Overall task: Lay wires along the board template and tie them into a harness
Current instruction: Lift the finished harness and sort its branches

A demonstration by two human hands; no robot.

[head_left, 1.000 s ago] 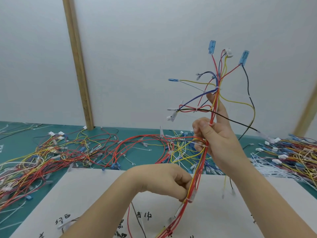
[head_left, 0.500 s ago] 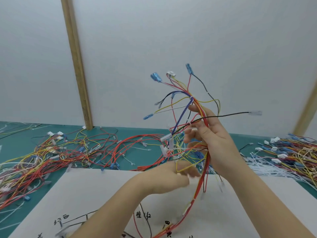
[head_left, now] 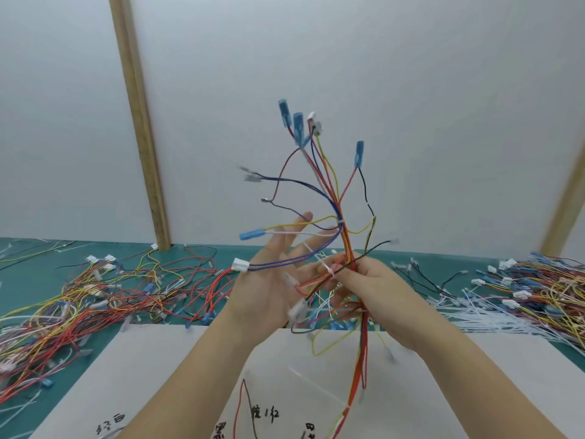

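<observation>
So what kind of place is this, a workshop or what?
Most likely a wire harness assembly bench. Piles of coloured wires lie on a green mat, a white paper template with handwritten labels sits in front, and the right hand holds up a tied wire bundle.

Harness [head_left: 340,217]: centre, raised above template sheet [head_left: 177,369].
Loose wires [head_left: 95,299]: nine o'clock.
Cable ties [head_left: 474,312]: three o'clock.

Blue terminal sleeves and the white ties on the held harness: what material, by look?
Blue terminal sleeves: likely soft translucent plastic, since light shows through them. White ties: probably nylon, thin, stiff and matte, cinched round the wires of the harness. The right hand grips it; the left hand is spread behind the branches.
</observation>
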